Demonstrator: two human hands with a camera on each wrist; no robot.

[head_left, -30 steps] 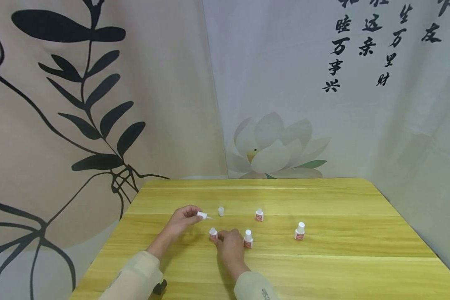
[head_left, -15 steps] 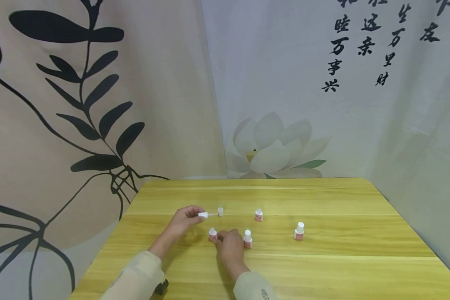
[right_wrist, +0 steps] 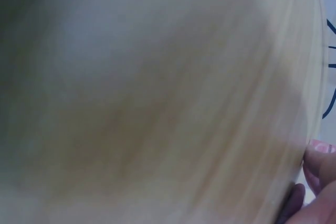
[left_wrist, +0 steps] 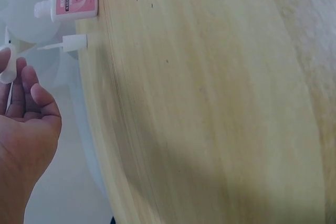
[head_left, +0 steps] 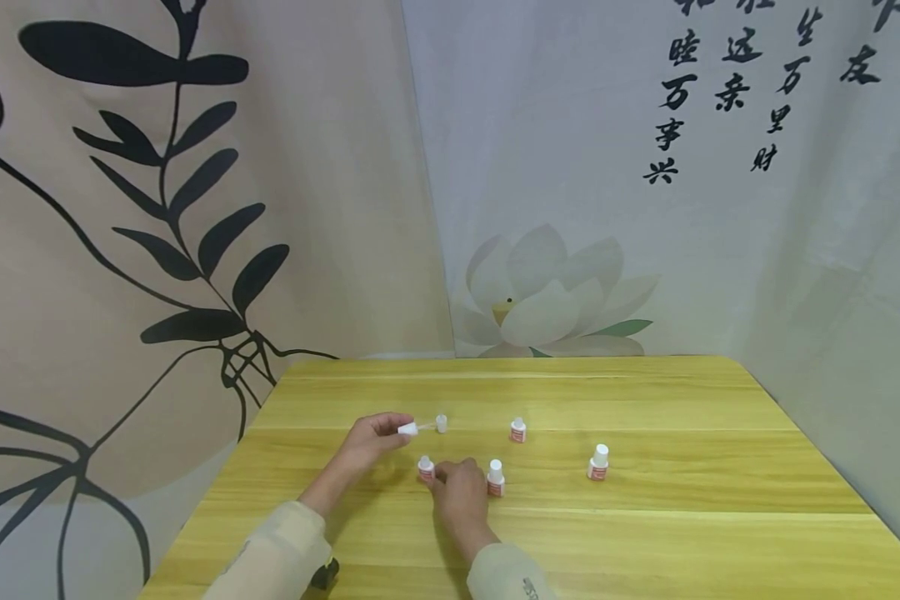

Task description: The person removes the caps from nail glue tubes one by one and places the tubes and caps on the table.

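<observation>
My left hand (head_left: 375, 442) pinches a white brush cap (head_left: 408, 429) between thumb and fingers above the table, its thin brush pointing right. Beside that brush in the head view, a second white brush cap (head_left: 441, 423) stands on the table; in the left wrist view this standing brush cap (left_wrist: 74, 42) has its bristle end up. The fingers of my right hand (head_left: 461, 496) hold a small uncapped nail glue bottle (head_left: 426, 470) upright on the table. Its pink label shows on the bottle (left_wrist: 75, 3) in the left wrist view. Only a sliver of the bottle (right_wrist: 321, 146) enters the right wrist view.
Just right of my right hand stands a white-capped bottle (head_left: 496, 479). Farther back is a shorter bottle (head_left: 518, 431) without a tall cap, and another capped bottle (head_left: 598, 463) stands to the right. A printed curtain hangs behind the wooden table (head_left: 682, 542).
My left hand has shifted slightly right with the brush cap, and the brush has swung up from slanting down to about level. The right hand and bottle stay put.
</observation>
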